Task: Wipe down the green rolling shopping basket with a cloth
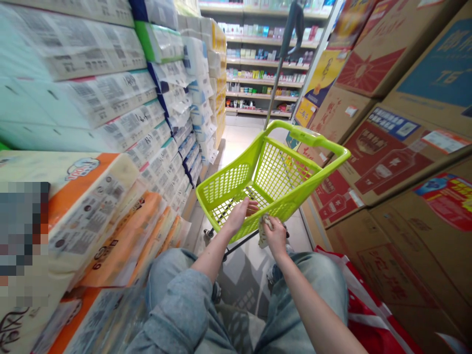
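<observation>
A lime-green plastic shopping basket (224,184) on wheels stands tilted in the aisle in front of my knees. My left hand (239,214) rests on its near rim, fingers curled over the edge into the basket. My right hand (275,233) is closed on a crumpled pale cloth (263,231) pressed against the basket's near outer wall. The basket's green handle (308,137) rises at the far side. The basket holds nothing I can see.
Stacked packs of tissue paper (92,196) fill the left side. Brown cardboard cartons (387,147) are piled on the right. A mop pole (280,64) leans near the cartons. Shelves of goods (265,64) stand at the aisle's far end. A red bag (368,309) lies by my right leg.
</observation>
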Tool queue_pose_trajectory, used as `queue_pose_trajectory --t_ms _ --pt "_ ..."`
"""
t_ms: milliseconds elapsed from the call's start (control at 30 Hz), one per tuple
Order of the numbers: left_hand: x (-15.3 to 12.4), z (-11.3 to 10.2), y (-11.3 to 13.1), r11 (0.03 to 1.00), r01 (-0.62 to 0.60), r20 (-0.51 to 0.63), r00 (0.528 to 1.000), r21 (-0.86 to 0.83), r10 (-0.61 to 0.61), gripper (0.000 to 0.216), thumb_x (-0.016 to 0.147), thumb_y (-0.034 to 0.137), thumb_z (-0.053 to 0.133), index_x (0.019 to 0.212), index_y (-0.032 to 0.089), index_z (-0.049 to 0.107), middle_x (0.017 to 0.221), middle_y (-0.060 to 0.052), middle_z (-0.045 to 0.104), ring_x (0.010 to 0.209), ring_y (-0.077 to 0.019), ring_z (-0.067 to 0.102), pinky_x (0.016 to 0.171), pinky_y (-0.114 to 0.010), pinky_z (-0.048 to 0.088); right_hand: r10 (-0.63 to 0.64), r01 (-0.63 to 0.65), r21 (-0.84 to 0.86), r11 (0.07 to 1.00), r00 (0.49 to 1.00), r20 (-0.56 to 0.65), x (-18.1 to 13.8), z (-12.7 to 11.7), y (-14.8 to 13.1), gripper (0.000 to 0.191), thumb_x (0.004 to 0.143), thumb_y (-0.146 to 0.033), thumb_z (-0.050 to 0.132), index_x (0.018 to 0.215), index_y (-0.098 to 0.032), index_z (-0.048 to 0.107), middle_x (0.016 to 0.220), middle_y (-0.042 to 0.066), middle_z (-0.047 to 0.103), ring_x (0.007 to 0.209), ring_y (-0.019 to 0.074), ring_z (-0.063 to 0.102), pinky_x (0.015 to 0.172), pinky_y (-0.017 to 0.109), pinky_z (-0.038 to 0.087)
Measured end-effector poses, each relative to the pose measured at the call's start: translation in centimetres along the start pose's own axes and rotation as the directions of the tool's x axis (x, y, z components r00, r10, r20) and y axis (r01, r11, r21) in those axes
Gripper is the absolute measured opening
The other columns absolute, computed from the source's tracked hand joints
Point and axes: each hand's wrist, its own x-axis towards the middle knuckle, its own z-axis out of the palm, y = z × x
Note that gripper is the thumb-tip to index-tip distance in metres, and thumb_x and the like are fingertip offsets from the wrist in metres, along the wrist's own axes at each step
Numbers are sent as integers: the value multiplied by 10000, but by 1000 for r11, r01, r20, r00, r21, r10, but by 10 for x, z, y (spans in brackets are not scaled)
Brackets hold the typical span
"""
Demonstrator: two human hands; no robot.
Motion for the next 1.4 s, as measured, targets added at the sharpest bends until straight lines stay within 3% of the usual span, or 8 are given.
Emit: queue_pose_trajectory --t_ms 533,667,767,1033,1100,1167,1267,1400 --pt "0 -3 -2 999 -28 -40 999 -45 26 640 854 632 299 971 102 637 819 -110 687 768 -185 652 789 -337 498 -83 82 11 997 986 145 -16 4 -8 204 731 -227 473 809 -195 658 809 46 648 789 184 591 726 280 450" --pt "0 -5 -2 990 -49 -68 997 -130 41 647 847 640 298 972 100 630 811 -116 691 765 -194 660 804 -353 497 -44 43 25 999 998 33 -16 -4 -12 218 746 -248 484 865 -190 657 842 53 644 813 190 587 751 290 448" --pt "-1 -5 -2 986 -80 -81 994 -146 69 628 848 628 315 964 98 631 798 -113 694 743 -195 663 808 -363 496 -31 31 -17 999 999 -20 -13 -3 -18 241 773 -256 466 902 -184 657 860 66 629 824 196 578 761 297 439" --pt "-6 -10 7 972 -85 -129 990 -218 57 604 847 612 328 991 98 611 849 -126 699 790 -213 669 813 -377 496 -117 132 -179 975 989 91 -4 -4 -12 243 815 -286 468 946 -215 659 904 55 610 802 186 574 688 263 425" --pt "-8 -18 8 987 -84 -114 991 -135 69 578 857 586 331 1015 101 604 903 -131 694 813 -210 665 809 -367 497 -143 162 -204 965 984 106 -3 -6 -8 249 822 -282 469 971 -224 660 923 52 614 798 181 579 676 255 423" --pt "-13 -29 10 990 -106 -59 992 92 111 534 873 541 337 1014 103 609 939 -129 686 836 -203 654 810 -347 492 -163 185 -224 957 980 114 -2 -5 -6 260 827 -268 464 996 -231 658 943 53 616 805 179 582 675 252 422" --pt "-24 -43 12 816 -115 48 993 567 107 515 915 481 244 1004 151 629 979 -88 683 896 -190 632 828 -319 469 -161 176 -234 956 984 83 -1 -1 -8 257 828 -260 461 990 -223 658 931 57 614 815 182 580 682 255 425" --pt "-39 -44 10 291 -53 47 999 955 26 574 928 493 161 926 216 665 944 -55 698 923 -217 632 803 -321 453 -174 182 -170 968 983 63 -13 8 -15 217 831 -264 476 951 -208 649 897 54 608 824 181 579 708 265 437"
